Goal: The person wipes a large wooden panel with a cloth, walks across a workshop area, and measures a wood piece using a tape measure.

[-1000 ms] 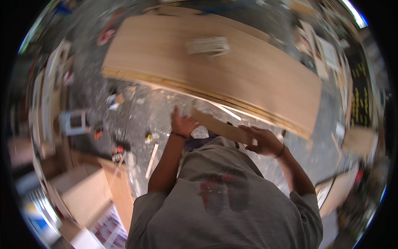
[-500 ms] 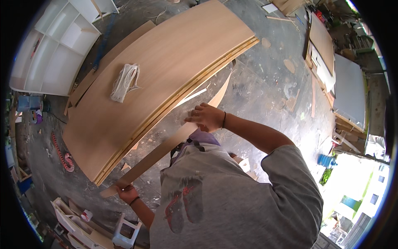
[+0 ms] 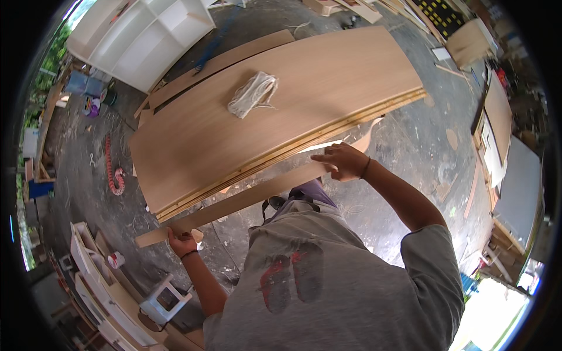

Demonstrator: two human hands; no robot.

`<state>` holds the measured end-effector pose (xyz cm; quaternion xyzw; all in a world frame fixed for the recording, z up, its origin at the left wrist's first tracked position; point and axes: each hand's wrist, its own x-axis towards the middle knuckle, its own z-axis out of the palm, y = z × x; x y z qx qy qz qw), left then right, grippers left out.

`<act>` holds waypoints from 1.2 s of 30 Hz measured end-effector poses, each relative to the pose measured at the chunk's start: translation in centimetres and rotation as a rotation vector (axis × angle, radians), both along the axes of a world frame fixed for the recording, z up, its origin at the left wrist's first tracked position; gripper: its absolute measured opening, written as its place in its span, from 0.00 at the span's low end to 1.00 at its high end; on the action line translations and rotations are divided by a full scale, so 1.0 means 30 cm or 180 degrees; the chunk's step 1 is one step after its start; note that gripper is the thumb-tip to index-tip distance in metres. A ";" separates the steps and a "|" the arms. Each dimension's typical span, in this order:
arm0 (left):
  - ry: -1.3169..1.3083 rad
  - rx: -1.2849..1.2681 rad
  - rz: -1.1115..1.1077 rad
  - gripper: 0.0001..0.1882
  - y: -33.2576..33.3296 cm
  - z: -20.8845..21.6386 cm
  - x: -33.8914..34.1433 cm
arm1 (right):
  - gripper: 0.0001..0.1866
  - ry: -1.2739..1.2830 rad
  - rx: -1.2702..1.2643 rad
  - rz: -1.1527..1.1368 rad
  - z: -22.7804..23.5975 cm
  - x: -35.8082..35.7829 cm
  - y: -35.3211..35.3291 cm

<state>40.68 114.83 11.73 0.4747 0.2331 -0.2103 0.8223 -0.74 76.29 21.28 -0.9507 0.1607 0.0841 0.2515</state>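
Note:
A long, thin strip of wood-grain veneer (image 3: 252,200) is stretched between my hands, along the near edge of a large wood-faced panel (image 3: 328,82). My left hand (image 3: 182,243) is closed on the strip close to its left end. Farther along it, my right hand (image 3: 349,161) grips the strip with thumb and fingers. Beyond my right hand the strip curls up toward the panel's right end. Pale wooden framing (image 3: 281,153) shows along the panel's side. On top of the panel lies a bundle of whitish cord (image 3: 253,95).
White shelving (image 3: 146,44) stands at the far left. A red coiled hose (image 3: 114,169) lies on the dark floor. A small light stool (image 3: 167,301) and drawer-like pieces (image 3: 102,281) are at the lower left. Sheets of board (image 3: 518,193) lean at the right.
My view has turned, so the panel sits farther right and more level. Both hands still hold the strip, which now runs more nearly in line with the panel's near edge.

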 end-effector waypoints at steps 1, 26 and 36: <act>-0.0030 -0.0065 -0.0031 0.16 0.060 -0.036 0.027 | 0.29 0.0113 -0.0007 0.0119 0.002 0.049 -0.010; 0.0181 0.1126 0.0383 0.31 0.157 -0.171 0.269 | 0.21 0.0880 0.0451 -0.0740 0.086 0.191 -0.275; 0.0029 0.1985 -0.0332 0.16 0.280 -0.381 0.448 | 0.20 0.1302 0.0007 -0.0974 0.094 0.295 -0.161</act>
